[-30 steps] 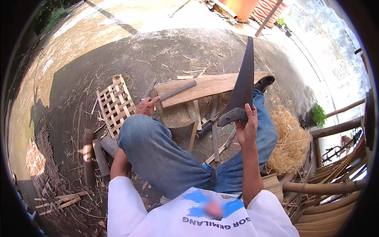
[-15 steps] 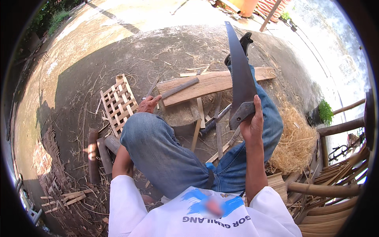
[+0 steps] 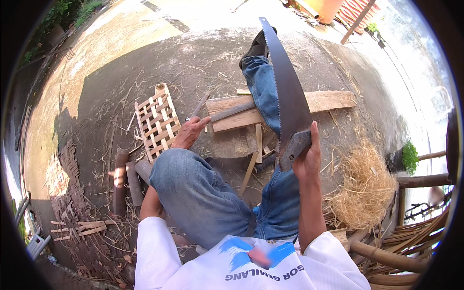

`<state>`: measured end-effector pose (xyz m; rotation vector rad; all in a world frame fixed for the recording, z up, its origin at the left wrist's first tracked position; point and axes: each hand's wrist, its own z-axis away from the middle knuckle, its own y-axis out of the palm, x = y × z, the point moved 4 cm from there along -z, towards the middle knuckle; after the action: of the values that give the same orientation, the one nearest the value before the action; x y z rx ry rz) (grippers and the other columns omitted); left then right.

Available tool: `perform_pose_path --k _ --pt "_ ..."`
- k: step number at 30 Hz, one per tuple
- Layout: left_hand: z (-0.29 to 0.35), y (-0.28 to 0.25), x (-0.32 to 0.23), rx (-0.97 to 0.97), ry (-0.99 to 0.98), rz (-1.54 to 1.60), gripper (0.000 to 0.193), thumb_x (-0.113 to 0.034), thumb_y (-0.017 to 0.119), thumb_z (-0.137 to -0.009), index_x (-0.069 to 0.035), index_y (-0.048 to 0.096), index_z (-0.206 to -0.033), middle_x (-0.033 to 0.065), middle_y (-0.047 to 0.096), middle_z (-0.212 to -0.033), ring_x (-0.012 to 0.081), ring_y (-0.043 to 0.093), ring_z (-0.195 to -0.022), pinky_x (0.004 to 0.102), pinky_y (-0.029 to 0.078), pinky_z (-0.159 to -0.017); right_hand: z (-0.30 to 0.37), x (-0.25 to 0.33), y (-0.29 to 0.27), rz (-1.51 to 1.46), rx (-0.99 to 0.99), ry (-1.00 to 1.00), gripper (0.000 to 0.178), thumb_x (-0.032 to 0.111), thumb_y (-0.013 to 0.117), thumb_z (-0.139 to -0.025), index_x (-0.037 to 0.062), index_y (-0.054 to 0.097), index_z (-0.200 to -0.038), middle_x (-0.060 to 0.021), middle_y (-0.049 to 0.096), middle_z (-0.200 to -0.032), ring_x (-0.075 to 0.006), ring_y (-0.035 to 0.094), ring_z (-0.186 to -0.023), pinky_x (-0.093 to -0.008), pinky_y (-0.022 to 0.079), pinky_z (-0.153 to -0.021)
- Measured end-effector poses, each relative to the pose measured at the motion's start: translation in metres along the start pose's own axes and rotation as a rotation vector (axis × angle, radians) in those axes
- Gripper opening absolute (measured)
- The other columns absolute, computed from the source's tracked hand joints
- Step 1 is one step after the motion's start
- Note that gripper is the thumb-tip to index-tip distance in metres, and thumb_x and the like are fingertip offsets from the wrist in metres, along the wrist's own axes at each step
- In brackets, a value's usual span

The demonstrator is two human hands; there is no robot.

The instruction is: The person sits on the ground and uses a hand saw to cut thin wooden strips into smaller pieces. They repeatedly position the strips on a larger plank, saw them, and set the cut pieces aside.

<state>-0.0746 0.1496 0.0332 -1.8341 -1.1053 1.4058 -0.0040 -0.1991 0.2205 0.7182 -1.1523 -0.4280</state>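
My right hand (image 3: pixel 307 158) grips a handsaw (image 3: pixel 289 87) by its dark grey handle. The dark blade points up and away, its toothed edge facing left. Beyond my left knee, my left hand (image 3: pixel 189 133) has its index finger stretched out, its tip by the near end of a dark flat strip (image 3: pixel 233 111). I see nothing held in it. That strip lies on a wooden plank (image 3: pixel 333 100), which rests across a low block (image 3: pixel 232 144). Close by the left hand is a thin knife-like piece (image 3: pixel 200 104), partly hidden. My right lower leg (image 3: pixel 258 89) lies across the plank.
Left of my hand is a woven slat panel (image 3: pixel 157 121), with several short round logs (image 3: pixel 120 183) nearer me. A heap of pale shavings (image 3: pixel 366 188) lies at right. Bamboo poles (image 3: pixel 386 256) border the lower right. Loose strips (image 3: pixel 249 173) litter the ground.
My right leg has swung left and now crosses over the plank. The saw stays upright in my right hand, leaning slightly more left. My left hand keeps its place by the strip as the view shifts.
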Motion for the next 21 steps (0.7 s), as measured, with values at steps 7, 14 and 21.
perform_pose_path --k 7,14,21 --pt "-0.001 -0.006 -0.007 0.025 -0.024 -0.034 0.048 -0.001 0.052 -0.097 -0.021 0.059 -0.140 0.0131 0.061 -0.096 0.0327 0.068 -0.083 0.0440 0.056 -0.076 0.000 -0.056 -0.016 0.030 -0.005 0.150 0.043 0.043 0.054 -0.106 0.0087 0.056 -0.131 -0.0047 0.065 -0.122 -0.0179 0.065 -0.106 -0.0357 0.055 -0.093" --pt "-0.003 -0.010 -0.015 0.025 -0.034 -0.057 0.046 -0.003 0.056 -0.097 -0.019 0.060 -0.140 0.0121 0.062 -0.102 0.0325 0.067 -0.088 0.0433 0.055 -0.078 0.011 -0.096 -0.044 0.176 -0.043 0.165 0.046 0.036 0.065 -0.102 0.0048 0.055 -0.133 -0.0040 0.065 -0.120 -0.0157 0.063 -0.106 -0.0316 0.052 -0.093" --pt "-0.003 -0.010 -0.014 -0.001 0.006 -0.053 0.045 -0.006 0.058 -0.098 -0.020 0.058 -0.142 0.0110 0.063 -0.102 0.0315 0.067 -0.087 0.0431 0.056 -0.077 0.033 -0.116 -0.045 0.747 -0.011 -0.150 0.030 0.018 0.068 -0.100 0.0022 0.062 -0.125 -0.0037 0.067 -0.108 -0.0103 0.059 -0.101 -0.0259 0.047 -0.090"
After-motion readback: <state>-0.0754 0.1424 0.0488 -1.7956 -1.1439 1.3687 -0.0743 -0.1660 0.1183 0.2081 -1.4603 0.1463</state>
